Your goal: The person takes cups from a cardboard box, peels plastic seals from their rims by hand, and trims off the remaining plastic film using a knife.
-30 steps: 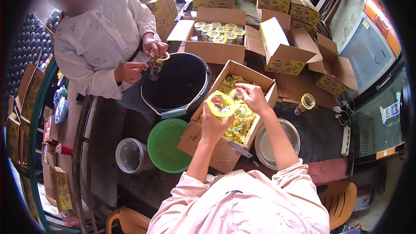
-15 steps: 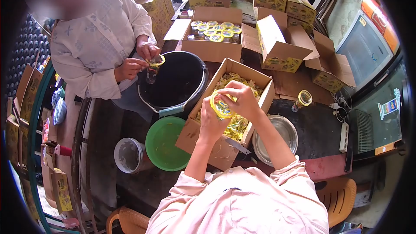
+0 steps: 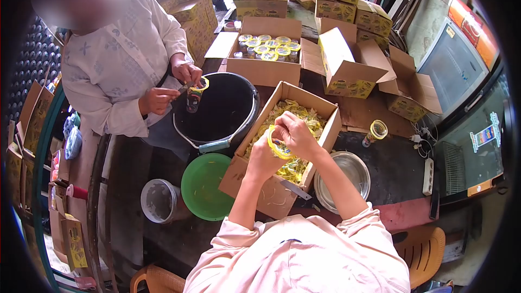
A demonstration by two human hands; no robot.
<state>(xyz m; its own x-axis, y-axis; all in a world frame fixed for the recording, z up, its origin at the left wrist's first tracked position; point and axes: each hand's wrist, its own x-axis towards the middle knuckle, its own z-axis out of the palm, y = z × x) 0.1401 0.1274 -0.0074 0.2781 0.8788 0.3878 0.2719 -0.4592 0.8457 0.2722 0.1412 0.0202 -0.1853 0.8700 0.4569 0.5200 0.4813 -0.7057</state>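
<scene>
My left hand (image 3: 262, 157) is wrapped round a jar with a yellow rim (image 3: 279, 144), over a cardboard box (image 3: 335, 125) full of yellow wrappers or strips (image 3: 293, 170). Against the top of that jar, my right hand (image 3: 296, 134) has its fingers pressed together; whether they pinch anything is too small to tell. A knife-like metal blade (image 3: 296, 189) lies on the near flap of the box. Across the table, a co-worker (image 3: 119, 70) holds another yellow-rimmed jar (image 3: 194, 97) and a thin tool above a black bucket (image 3: 214, 109).
A green basin (image 3: 206, 187) and a grey-white bucket (image 3: 158, 201) stand at left. Right of the box are a metal bowl (image 3: 355, 173) and a single jar (image 3: 373, 133). Behind is an open carton (image 3: 263, 70) of lidded jars, with more cartons (image 3: 353, 78) beside it.
My right hand has come from beside the jar onto its top. The jar in my left hand has tilted. The co-worker's hands have shifted slightly at their jar, and the view has moved a little.
</scene>
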